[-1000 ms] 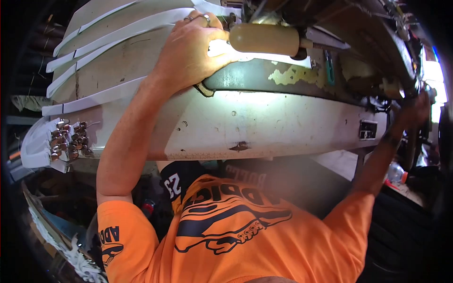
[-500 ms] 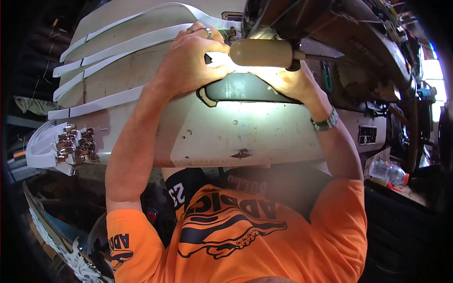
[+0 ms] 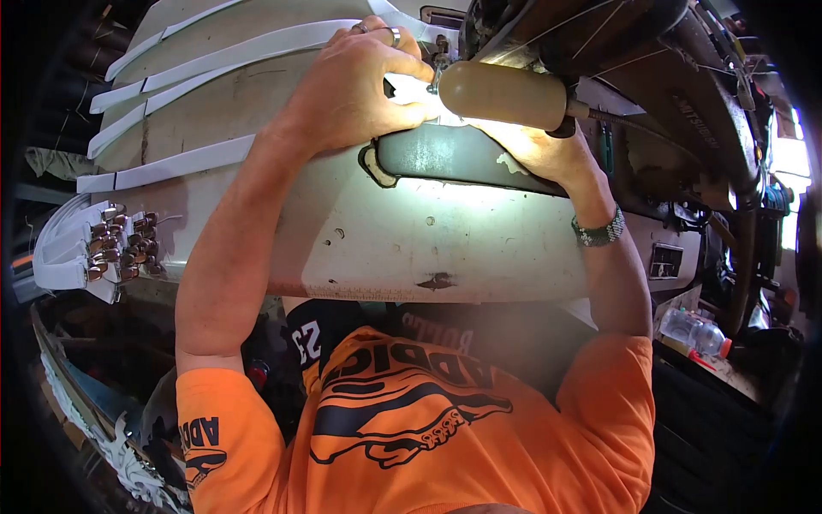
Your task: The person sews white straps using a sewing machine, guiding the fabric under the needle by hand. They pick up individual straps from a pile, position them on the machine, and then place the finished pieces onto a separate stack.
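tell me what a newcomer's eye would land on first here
Probably the orange shirt filling the bottom, and the glare between the left hand and right hand, beside the cream cylinder. Next, the white straps running across the upper left of the table, and the metal clips clustered at its left end.

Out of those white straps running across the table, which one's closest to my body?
The lowest white strap: it alone disappears behind your left forearm; the other straps lie farther away.
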A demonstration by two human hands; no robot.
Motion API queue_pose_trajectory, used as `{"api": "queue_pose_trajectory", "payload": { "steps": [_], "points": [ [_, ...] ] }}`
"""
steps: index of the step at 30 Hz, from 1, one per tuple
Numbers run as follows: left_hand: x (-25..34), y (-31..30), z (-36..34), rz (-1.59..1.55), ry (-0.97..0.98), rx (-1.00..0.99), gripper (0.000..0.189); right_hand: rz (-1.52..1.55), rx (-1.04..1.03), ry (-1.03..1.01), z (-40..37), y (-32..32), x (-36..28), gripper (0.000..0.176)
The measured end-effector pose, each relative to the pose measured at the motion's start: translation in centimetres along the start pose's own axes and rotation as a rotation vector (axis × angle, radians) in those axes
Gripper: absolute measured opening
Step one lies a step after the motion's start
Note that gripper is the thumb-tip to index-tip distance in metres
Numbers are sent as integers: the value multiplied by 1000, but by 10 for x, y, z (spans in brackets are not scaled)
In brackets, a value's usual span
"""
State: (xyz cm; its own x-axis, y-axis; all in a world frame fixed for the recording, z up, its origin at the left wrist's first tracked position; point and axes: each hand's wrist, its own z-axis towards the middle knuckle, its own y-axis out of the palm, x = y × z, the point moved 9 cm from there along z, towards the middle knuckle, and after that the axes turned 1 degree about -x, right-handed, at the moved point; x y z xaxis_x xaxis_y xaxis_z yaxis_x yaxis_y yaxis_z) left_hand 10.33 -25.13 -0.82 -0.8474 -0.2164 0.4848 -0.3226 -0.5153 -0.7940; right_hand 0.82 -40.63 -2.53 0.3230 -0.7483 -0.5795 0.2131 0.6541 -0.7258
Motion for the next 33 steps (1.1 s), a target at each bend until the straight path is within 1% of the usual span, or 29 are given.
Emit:
{"api": "queue_pose_trajectory", "payload": {
  "steps": [7,10,15,16,19,22,25,28,30,31,33],
  "points": [
    [2,1,2,31,19,-8,27,-73,-51,52,-1,3,15,40],
    [0,-1,5,29,26,3,27,-118,-44,37,0,-1,14,40],
    [-1,0,5,11,10,-12,27,-227,-74,68,-6,5,36,41],
    [1,-1,7,6,2,-16,28,-206,-68,56,-6,4,34,40],
    [0,-3,7,-5,-11,-26,28,-268,-83,41,-10,6,45,41],
    [-1,-1,7,14,-5,-28,29,-325,-114,70,-17,9,58,47],
    [-2,-1,6,41,-7,-26,30,-375,-115,49,-18,9,58,56],
    [-4,-1,6,57,-6,-29,30,-548,-174,73,-26,13,76,63],
    [-4,-1,5,67,-7,-28,29,-646,-153,-25,-31,16,80,63],
    [-3,0,4,70,-8,-26,29,-667,-98,-142,-30,15,64,61],
    [-3,0,4,67,-28,-46,28,-549,-58,-132,-26,10,51,55]
  ]
}}
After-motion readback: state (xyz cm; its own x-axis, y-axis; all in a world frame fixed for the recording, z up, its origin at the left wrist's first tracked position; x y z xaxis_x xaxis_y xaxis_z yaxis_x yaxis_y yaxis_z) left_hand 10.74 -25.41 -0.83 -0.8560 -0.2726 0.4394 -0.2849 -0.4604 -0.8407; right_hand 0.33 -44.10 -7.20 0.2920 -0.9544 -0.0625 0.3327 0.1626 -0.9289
